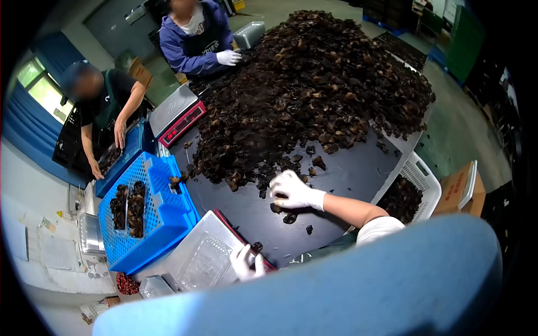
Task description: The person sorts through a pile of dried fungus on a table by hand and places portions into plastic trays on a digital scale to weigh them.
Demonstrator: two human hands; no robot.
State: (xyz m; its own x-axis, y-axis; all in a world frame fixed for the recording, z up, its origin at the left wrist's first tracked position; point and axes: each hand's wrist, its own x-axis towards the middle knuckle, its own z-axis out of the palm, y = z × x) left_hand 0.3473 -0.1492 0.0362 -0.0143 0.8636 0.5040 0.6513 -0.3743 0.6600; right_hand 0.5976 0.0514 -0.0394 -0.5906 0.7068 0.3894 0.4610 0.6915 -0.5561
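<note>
A large heap of dark brown, crinkled fungus pieces (291, 84) covers much of the dark table (263, 224). My right hand (294, 190), in a white glove, rests at the heap's near edge with its fingers curled down around something I cannot make out; loose pieces lie just below it. My left hand (246, 263), also gloved, is beside a clear plastic tray (207, 260) on a scale (188, 246), its fingers apart. One small piece (256, 247) lies on the scale's edge near that hand.
Left, a blue crate (159, 207) holds filled clear trays (134, 210); another scale (179, 115) stands behind. Two co-workers (196, 39) (106, 106) are across the table and at far left. A white basket (428, 182) and cardboard box (457, 190) stand right. A blue surface fills the bottom.
</note>
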